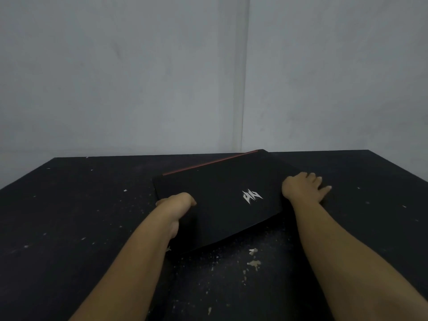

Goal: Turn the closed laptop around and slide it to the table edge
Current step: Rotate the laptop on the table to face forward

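A closed black laptop (222, 195) with a silver logo and a red strip along its far edge lies askew on the black table (69, 216). Its far right corner reaches the table's back edge. My left hand (177, 202) grips the laptop's left side, thumb on the lid and fingers hidden below. My right hand (304, 186) rests on the laptop's right side, with its fingers spread over the edge onto the table.
The table top is speckled with pale paint flecks, densest near the front middle (253, 262). A grey wall with a vertical corner seam (243, 89) rises right behind the table's back edge. The table's right edge slants away at the far right.
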